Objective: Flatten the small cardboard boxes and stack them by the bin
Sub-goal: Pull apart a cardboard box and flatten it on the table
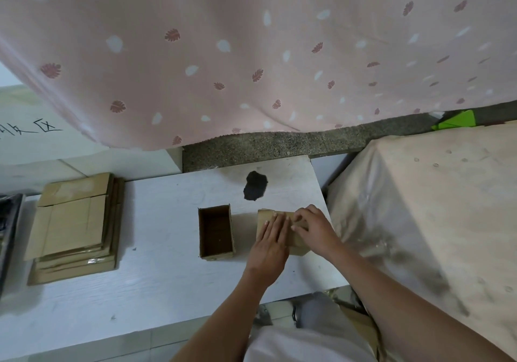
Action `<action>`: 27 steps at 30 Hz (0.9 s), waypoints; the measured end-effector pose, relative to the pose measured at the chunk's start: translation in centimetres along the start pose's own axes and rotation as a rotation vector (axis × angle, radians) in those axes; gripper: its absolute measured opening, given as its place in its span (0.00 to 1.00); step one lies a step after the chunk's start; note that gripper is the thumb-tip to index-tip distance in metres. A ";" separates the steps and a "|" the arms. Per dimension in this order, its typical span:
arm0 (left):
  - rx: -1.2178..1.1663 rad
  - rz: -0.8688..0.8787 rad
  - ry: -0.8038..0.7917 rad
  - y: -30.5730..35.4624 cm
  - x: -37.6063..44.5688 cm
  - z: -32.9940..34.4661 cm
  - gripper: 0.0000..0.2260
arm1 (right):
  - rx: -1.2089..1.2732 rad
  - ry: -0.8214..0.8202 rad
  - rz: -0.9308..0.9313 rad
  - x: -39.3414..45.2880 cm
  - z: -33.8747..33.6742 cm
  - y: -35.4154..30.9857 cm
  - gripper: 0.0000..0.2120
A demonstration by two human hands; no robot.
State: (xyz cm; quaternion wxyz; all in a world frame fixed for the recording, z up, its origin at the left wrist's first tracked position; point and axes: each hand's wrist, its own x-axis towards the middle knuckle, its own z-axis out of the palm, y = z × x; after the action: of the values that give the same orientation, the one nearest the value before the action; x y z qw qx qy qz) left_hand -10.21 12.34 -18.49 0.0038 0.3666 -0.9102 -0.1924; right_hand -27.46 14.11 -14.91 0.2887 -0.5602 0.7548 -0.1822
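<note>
1. The cardboard box (275, 228) I'm working on lies near the right edge of the white table (167, 277), mostly hidden under my hands
2. My left hand (270, 245) lies flat on it, fingers straight, pressing down; my right hand (313, 228) rests on its right part with fingers bent, and I can't tell whether they pinch a flap
3. Just to the left stands one open box (216, 233), upright, hollow side up, apart from the one under my hands
4. Beyond both, a dark patch (255, 189) marks the tabletop
5. Well apart at the left end sits one stack of flattened boxes (75, 227); several layers, too close-packed to count
6. A dark bin (8, 235) shows at the left border, just beside the stack
7. Bare tabletop lies between the stack and the open box, and along the near edge
8. A plastic-covered block (433, 207) crowds the table's right side; a pink leaf-print cloth (223, 53) hangs past the far edge
</note>
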 end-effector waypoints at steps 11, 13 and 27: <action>-0.022 -0.006 -0.024 -0.1 0.0 -0.1 0.30 | -0.065 -0.076 0.087 1.2 0.0 -0.9 0.05; -0.030 -0.006 -0.024 -0.1 0.0 -0.1 0.30 | -0.106 -0.097 0.105 1.3 0.0 -1.3 0.04; -0.072 -0.013 -0.007 -0.7 0.0 -0.5 0.29 | -0.247 -0.227 -0.066 -0.4 -1.2 -1.9 0.15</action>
State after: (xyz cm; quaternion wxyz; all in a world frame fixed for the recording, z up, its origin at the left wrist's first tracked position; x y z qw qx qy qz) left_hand -9.68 11.68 -18.31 0.0126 0.3716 -0.9003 -0.2263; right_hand -26.79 13.82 -12.76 0.2950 -0.6327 0.7153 -0.0331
